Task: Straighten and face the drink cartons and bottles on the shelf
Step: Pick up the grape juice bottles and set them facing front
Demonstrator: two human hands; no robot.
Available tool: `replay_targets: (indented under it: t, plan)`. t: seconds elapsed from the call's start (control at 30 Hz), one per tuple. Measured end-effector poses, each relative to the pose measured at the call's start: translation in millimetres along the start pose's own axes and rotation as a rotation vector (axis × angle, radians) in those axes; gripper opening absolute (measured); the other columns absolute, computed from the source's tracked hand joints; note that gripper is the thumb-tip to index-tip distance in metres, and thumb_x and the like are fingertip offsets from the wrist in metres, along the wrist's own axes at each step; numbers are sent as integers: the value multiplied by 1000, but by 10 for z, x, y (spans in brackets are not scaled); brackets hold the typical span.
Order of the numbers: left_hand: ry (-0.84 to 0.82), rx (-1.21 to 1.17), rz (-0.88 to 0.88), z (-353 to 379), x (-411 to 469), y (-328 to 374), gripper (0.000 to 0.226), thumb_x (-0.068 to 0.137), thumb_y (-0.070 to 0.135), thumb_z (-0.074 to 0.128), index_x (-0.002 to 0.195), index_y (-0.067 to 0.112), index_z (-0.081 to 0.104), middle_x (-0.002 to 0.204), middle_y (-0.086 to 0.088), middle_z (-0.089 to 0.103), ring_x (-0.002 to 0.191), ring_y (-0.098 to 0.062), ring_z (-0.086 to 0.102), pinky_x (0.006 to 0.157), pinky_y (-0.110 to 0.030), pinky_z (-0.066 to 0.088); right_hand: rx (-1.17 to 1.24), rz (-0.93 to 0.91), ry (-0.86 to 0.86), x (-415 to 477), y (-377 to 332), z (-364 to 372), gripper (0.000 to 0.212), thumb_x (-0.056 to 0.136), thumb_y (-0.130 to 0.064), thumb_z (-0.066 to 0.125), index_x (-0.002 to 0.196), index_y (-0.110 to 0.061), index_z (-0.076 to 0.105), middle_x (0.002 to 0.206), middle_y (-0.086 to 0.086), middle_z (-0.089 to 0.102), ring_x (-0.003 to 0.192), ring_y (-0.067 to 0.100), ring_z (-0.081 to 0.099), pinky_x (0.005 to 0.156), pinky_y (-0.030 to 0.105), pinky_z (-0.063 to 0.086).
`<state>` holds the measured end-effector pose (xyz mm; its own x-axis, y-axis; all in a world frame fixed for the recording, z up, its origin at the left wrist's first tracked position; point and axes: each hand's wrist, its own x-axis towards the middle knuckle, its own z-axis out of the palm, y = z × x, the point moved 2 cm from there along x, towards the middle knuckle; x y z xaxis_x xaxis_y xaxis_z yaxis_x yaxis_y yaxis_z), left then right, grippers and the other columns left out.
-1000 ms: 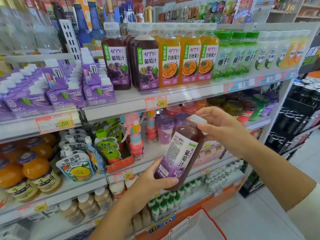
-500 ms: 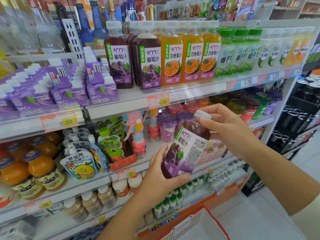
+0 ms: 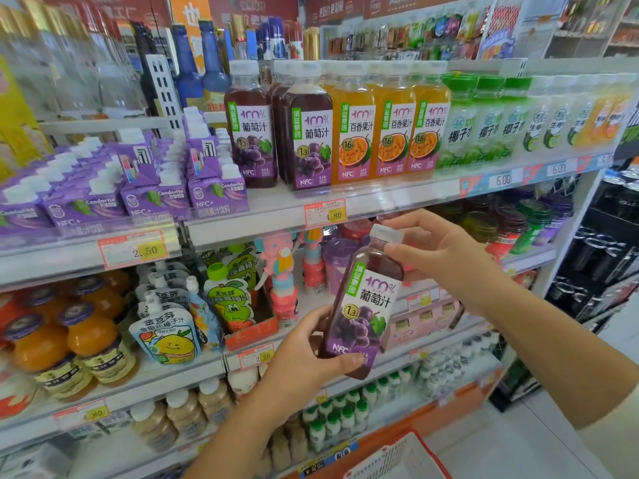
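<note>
While it is off the shelf, grape juice bottle (image 3: 366, 305): held in the air in front of the middle shelves and below the juice shelf (image 3: 397, 198). It is tilted with its white cap up and to the right, and its label is turned toward the camera.
Left hand (image 3: 311, 354): grips the bottle's base from the left, with the thumb across the lower front and the fingers curled behind.
Right hand (image 3: 439, 250): holds the top end, with the thumb on the shoulder just under the cap and the fingers curled round behind the cap.
Step in hand: probably checking and turning one bottle so its front shows before it goes back. Facing of the row looks part done.
Grape row (image 3: 307, 133): two matching bottles stand upright on the juice shelf with labels forward. The left one (image 3: 250, 129) appears to sit further back than the right.
Next move calls for: lifting the bottle to that shelf, bringing it upright, and setting it in the grape row with the label outward and level with its neighbours' fronts.
Neighbours: passion-fruit bottles (image 3: 356, 129) stand just beside the grape row on its right, and purple cartons (image 3: 152, 188) are on its left. The bottle has to go in between without nudging either.
</note>
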<state>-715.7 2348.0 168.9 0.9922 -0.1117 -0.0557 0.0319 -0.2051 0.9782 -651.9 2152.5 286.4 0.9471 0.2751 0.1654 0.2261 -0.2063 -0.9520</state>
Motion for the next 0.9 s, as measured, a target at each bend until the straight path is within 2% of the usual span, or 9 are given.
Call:
replay_targets:
  t: [0.13,0.23,0.37,0.43,0.53,0.6,0.7,0.8,0.9]
  plan:
    - [55,41,19,-42,6,-20,71,66,35,89,124,46,51,117,15,67,105,-4,65,90,-32,55,-77,-13,-5,77,-86,54,18,85,-15,70,100,-18,60,95,2,75,87,25,72,69,43,61]
    - [122,59,65,-107,0,37,67,69,27,88,116,51,48,118,16,63,103,0,62,76,-16,53,-152,-26,-52,173,-180,111,25,83,-24,73,104,-30,62,98,-2,74,90,27,71,75,55,58]
    - [170,136,132,-287,79,185,73,62,46,88,117,58,43,128,18,58,112,0,59,94,-25,51,-192,-124,-115,315,-507,188,31,86,-17,69,115,-30,65,106,-6,69,82,12,69,66,18,57]
    - [187,184,182,-438,129,340,74,62,51,87,120,60,43,125,22,59,113,1,59,98,-32,50,-195,-200,-131,403,-719,220,30,85,-14,70,110,-29,67,108,-4,69,87,15,69,76,29,60]
    - [243,408,290,-737,109,732,59,71,58,72,116,65,36,120,36,47,110,20,43,92,-11,38,-244,-324,-141,536,-1061,303,31,82,-15,72,102,-39,68,114,-11,69,104,27,66,89,49,55]
    - [357,534,356,-992,78,934,63,73,63,64,129,59,36,125,37,39,113,16,37,96,-13,30,-290,-408,-142,646,-1293,344,32,83,-13,72,105,-36,68,116,-14,67,98,30,66,85,45,56]
    - [549,683,451,-1362,41,1136,63,81,55,65,138,42,42,129,29,38,118,11,28,102,-16,22,-390,-513,-142,782,-1650,406,31,85,-18,70,110,-36,64,113,-20,63,76,10,66,68,18,55]
    - [703,850,507,-1664,78,1209,58,85,43,69,139,33,47,136,15,47,125,-1,33,104,-17,18,-452,-541,-118,993,-1900,452,36,85,-23,72,115,-40,61,116,-13,65,91,11,69,87,28,56]
    - [757,974,488,-1839,161,1192,61,84,47,69,140,29,48,138,9,50,129,-10,36,108,-24,21,-482,-564,-145,1203,-2056,532,36,85,-21,73,113,-42,63,111,-1,70,89,20,72,85,42,58]
